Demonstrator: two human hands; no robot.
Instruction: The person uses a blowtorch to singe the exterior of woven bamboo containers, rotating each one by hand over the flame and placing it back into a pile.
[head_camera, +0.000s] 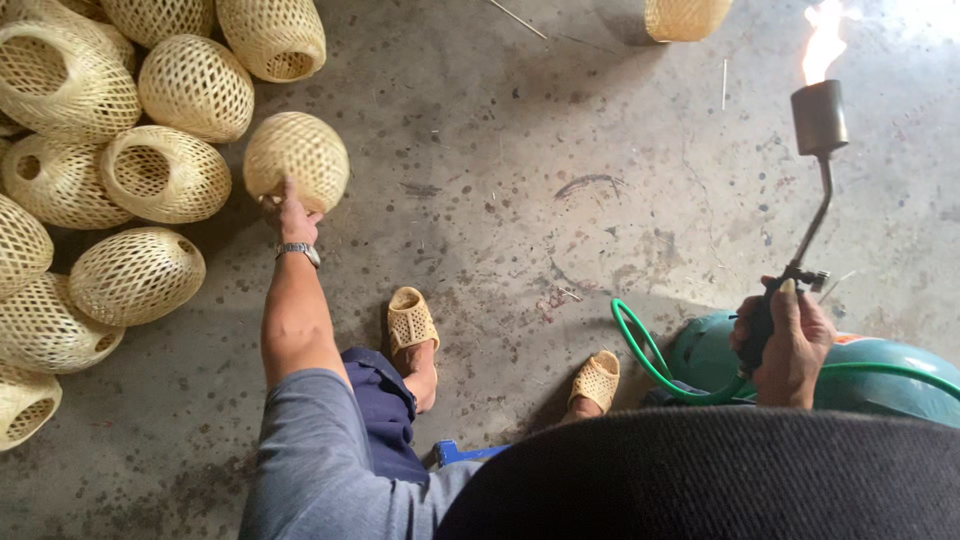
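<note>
Gripping a woven bamboo lantern shade (297, 158) at its lower rim, the left hand (291, 214) is closed on it with the arm stretched out over the concrete floor (520, 150). Just left of that grip lies a pile of similar shades (140, 170). The right hand (790, 345) is wrapped tight around the handle of a gas torch (818, 130), whose flame (822, 40) burns above the fist. A green hose (645, 350) loops left of this grip, beside a green gas cylinder (900, 375).
</note>
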